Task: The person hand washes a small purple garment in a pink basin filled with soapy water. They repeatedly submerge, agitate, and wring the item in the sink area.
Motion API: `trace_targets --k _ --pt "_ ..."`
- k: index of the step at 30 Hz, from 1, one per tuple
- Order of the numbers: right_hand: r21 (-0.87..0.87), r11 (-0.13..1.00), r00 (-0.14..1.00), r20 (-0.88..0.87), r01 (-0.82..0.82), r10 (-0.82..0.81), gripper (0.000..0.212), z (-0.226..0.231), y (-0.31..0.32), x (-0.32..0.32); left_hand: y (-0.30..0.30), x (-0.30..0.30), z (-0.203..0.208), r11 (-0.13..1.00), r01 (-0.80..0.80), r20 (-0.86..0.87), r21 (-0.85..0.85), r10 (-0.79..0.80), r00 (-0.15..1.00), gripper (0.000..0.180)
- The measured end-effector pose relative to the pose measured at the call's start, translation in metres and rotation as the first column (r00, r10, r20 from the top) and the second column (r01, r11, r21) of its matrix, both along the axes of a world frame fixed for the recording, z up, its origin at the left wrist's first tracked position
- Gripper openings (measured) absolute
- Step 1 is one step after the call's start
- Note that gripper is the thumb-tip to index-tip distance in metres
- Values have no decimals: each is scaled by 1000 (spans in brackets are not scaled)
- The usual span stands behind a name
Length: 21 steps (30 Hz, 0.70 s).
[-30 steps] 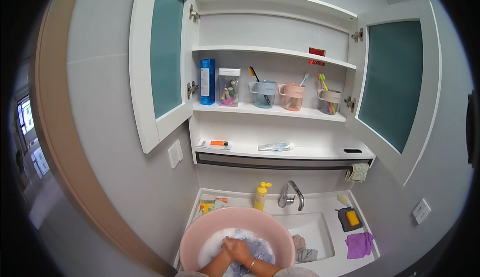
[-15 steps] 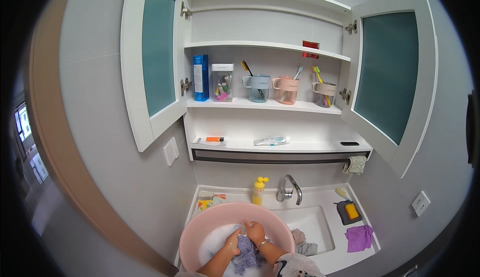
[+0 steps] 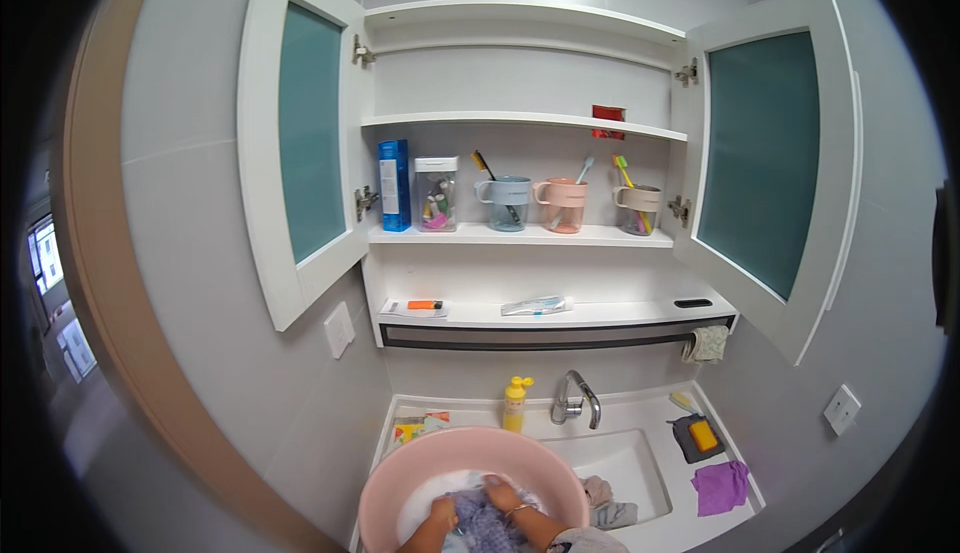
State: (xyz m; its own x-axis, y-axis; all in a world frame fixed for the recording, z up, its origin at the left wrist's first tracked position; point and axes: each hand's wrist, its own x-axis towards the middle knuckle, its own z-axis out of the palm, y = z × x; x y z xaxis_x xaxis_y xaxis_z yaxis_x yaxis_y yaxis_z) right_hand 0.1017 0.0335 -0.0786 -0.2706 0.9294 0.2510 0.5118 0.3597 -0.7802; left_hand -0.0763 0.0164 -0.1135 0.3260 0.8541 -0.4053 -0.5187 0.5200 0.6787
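Note:
A pink basin [image 3: 555, 463] full of white suds [image 3: 422, 496] stands at the front of the counter, overlapping the sink. In it lies a wet, greyish-purple cloth [image 3: 480, 528], bunched up. My left hand [image 3: 440, 517] is closed on the cloth's left part, its fingers partly hidden. My right hand [image 3: 503, 494], with a bracelet at the wrist, grips the upper right part, fingers down in the fabric. The basin's near edge and the lower cloth run out of the picture.
Crumpled grey and beige cloths [image 3: 608, 506] lie in the white sink [image 3: 640, 463] under a chrome faucet [image 3: 572, 403]. A yellow bottle [image 3: 515, 405] stands behind the basin. At right are a yellow soap bar [image 3: 703, 437] and purple cloth [image 3: 720, 489]. Above, an open cabinet [image 3: 520, 236] holds cups.
The view has tilted up, so everything sits lower in the picture. My hands have gone from holding the cloth raised and bunched to pressing it lower and more spread out in the suds.

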Motion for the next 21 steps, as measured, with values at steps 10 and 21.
trace_targets --k 10,21 --pt "-63 894 866 289 443 -409 47 127 -43 -9 -20 70 67 974 -120 -235 -191 73 969 33" --pt "126 926 889 260 355 -376 44 127 -55 -21 -34 67 110 988 -95 -66 -125 87 994 43"
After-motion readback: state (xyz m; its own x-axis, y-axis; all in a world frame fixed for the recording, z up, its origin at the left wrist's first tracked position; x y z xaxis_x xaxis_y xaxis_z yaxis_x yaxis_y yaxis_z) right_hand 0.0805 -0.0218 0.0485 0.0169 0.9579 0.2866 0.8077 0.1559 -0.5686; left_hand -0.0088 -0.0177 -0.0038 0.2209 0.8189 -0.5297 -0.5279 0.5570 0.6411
